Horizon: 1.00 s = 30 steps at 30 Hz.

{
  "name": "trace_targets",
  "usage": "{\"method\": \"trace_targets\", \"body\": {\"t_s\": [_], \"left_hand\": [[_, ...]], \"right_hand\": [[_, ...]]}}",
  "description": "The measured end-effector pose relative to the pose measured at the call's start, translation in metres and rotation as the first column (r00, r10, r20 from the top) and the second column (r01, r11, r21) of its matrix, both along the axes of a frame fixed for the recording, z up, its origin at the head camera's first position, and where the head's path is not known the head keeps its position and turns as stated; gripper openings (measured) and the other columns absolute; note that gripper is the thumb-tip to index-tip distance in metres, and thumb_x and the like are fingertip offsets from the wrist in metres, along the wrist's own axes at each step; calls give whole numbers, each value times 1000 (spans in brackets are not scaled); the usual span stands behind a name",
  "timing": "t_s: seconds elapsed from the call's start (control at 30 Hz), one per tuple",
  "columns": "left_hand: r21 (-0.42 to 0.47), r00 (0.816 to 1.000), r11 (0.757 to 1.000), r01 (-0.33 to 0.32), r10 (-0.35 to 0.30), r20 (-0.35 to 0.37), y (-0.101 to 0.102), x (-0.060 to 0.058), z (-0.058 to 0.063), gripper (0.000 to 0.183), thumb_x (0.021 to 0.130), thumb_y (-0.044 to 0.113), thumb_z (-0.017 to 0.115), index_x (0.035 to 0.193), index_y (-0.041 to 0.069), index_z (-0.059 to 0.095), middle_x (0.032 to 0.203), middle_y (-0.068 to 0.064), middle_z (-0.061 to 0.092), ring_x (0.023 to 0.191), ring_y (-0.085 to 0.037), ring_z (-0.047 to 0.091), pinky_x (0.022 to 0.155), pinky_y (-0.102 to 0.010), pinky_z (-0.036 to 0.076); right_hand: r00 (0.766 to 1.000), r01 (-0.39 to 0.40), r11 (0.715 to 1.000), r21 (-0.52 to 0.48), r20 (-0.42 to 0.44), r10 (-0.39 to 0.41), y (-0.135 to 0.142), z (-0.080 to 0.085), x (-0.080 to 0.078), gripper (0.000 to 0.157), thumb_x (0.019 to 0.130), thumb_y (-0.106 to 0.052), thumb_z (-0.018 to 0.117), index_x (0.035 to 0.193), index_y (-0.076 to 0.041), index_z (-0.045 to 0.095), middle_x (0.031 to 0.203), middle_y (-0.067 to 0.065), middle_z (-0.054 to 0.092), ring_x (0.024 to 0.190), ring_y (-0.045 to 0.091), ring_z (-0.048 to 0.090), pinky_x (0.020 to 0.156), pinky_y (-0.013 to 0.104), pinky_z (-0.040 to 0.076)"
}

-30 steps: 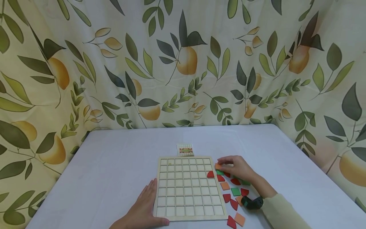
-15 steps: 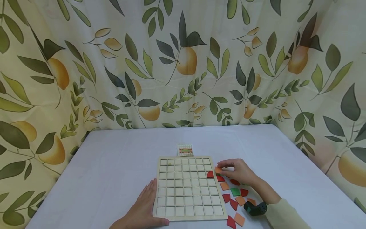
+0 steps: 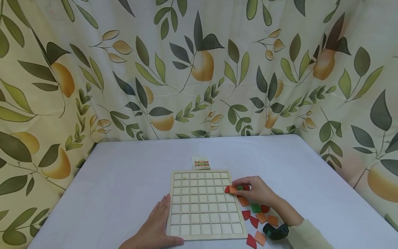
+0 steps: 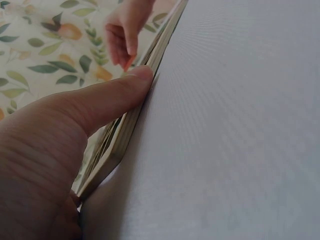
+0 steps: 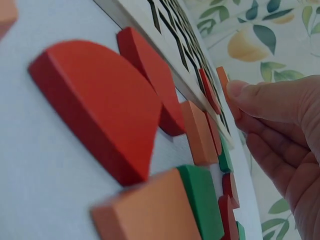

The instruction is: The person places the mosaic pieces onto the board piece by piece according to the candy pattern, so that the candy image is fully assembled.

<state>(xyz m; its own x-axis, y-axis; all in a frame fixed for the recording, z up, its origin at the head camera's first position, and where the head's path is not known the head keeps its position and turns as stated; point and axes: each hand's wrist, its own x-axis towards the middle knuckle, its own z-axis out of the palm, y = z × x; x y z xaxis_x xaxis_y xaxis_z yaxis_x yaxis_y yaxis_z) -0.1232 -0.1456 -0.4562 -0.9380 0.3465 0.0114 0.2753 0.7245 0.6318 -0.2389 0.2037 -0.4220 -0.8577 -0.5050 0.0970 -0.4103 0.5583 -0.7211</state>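
Note:
A pale wooden grid board lies on the table. My left hand rests along its left side with straight fingers, the thumb against the near edge. Between thumb and fingers my right hand pinches an orange square tile, over the board's right edge. In the right wrist view this orange tile stands out from the fingertips, with the little fingers curled below. A red quarter-round piece sits in a cell at the board's right side, partly covered by the orange tile.
Right of the board lie several loose pieces: red quarter-rounds, orange squares and a green square. Behind the board is a small pattern card. A black wrist device sits at the right sleeve. A leaf-print curtain hangs behind the table.
My right hand has lifted the orange tile from beside the board and brought it left and toward me, over the board's right edge. My left hand has stayed in place.

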Motion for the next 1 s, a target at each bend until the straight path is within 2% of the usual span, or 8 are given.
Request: {"method": "trace_targets", "body": {"t_s": [0.07, 0.17, 0.3, 0.5, 0.67, 0.8, 0.9, 1.0], "left_hand": [[-1, 1000, 1000, -2, 2, -2, 0, 0, 1, 133, 58, 73, 67, 145, -5, 1, 151, -21, 6, 138, -30, 2, 108, -35, -4], [-13, 1000, 1000, 0, 0, -10, 1, 0, 1, 134, 58, 73, 67, 144, -5, 1, 150, -21, 7, 138, -31, 3, 107, -50, 6], [-19, 1000, 1000, -2, 2, -12, 0, 0, 1, 133, 59, 73, 66, 144, -5, 2, 150, -21, 7, 138, -30, 4, 107, -51, 7], [-18, 1000, 1000, -1, 1, -10, 1, 0, 2, 132, 60, 73, 66, 144, -6, 3, 150, -21, 8, 138, -30, 4, 107, -51, 8], [-16, 1000, 1000, 5, -5, -16, 1, 0, 0, 132, 60, 73, 66, 144, -6, 2, 150, -22, 8, 138, -31, 5, 107, -52, 8], [-11, 1000, 1000, 2, -2, -20, 0, 0, -1, 131, 60, 72, 66, 144, -5, 2, 151, -20, 7, 138, -30, 4, 108, -45, 4], [-4, 1000, 1000, -1, 1, -20, 0, 0, -2, 131, 60, 72, 66, 145, -4, 2, 151, -19, 7, 138, -29, 3, 108, -30, -6], [-8, 1000, 1000, -1, 0, -27, -1, -1, -2, 131, 59, 73, 65, 145, -4, 2, 151, -18, 7, 138, -28, 3, 101, -15, -12]], "right_hand": [[1000, -27, 1000, -5, -12, 27, -1, 0, 2, 29, 80, -22, 72, 105, -8, 70, 102, -1, 67, 97, 20, 60, 81, 36, 50], [997, -73, 997, -32, -15, 73, -3, -1, 4, 29, 81, -21, 72, 106, -8, 69, 102, -1, 67, 99, 19, 60, 81, 35, 50], [994, -108, 992, -59, -20, 107, -5, -1, 6, 29, 81, -22, 71, 107, -9, 69, 102, -2, 67, 96, 16, 60, 78, 32, 51], [993, -112, 993, -40, -26, 112, -7, 1, 10, 26, 80, -22, 72, 104, -11, 70, 101, -1, 67, 75, 16, 54, 60, 24, 46], [994, -105, 994, -8, -41, 105, -7, 1, 12, 23, 80, -19, 73, 102, -12, 71, 99, -2, 68, 73, 15, 53, 58, 24, 44], [992, -108, 994, 4, -58, 108, -7, 1, 12, 23, 80, -19, 73, 101, -11, 71, 97, -2, 68, 70, 15, 52, 55, 23, 43], [992, -110, 994, 15, -63, 111, -7, 0, 12, 24, 79, -19, 73, 102, -11, 71, 93, -4, 67, 67, 15, 50, 51, 22, 40], [991, -115, 993, 22, -63, 116, -7, -1, 12, 25, 79, -19, 73, 102, -11, 70, 89, -5, 66, 66, 18, 49, 49, 20, 38]]}}
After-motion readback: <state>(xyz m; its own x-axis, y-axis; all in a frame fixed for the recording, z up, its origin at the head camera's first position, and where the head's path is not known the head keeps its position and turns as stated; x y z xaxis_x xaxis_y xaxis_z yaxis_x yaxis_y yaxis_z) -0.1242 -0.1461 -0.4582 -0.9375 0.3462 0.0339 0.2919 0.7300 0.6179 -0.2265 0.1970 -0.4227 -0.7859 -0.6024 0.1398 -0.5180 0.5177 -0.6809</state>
